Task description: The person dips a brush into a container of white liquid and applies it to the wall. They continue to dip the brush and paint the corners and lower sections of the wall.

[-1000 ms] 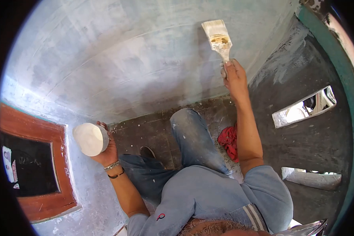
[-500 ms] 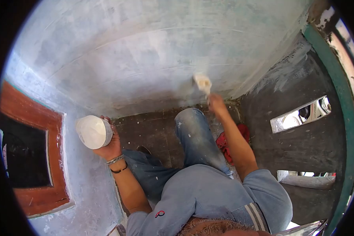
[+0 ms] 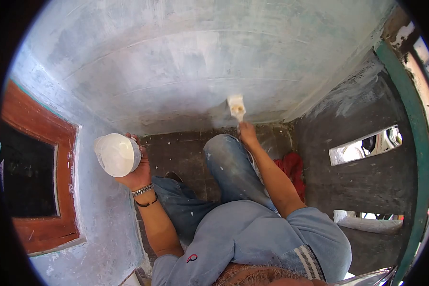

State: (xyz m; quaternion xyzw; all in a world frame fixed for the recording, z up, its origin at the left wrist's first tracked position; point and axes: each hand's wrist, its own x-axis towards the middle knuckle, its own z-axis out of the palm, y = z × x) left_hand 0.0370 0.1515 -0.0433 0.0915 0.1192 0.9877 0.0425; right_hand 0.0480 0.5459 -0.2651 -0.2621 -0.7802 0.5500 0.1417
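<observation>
My left hand (image 3: 137,168) is wrapped round the side of a white bowl (image 3: 117,155), which is tilted so that its pale inside shows. Most of its fingers are behind the bowl. My right hand (image 3: 247,133) grips the handle of a wide brush (image 3: 236,106) with a whitish head. The brush head is at the lower part of the pale, streaked wall (image 3: 176,66), with its bristles pointing up; whether they press on the wall is hard to tell.
A brown-framed opening (image 3: 66,176) is at the left. The dark wall (image 3: 362,181) at the right has two slots. Red cloth (image 3: 290,174) lies on the dark floor (image 3: 171,148) beside my bent knee (image 3: 224,148).
My right hand and the brush have moved left and slightly down along the wall. My left hand and the bowl have shifted slightly right. The knee has moved a little left.
</observation>
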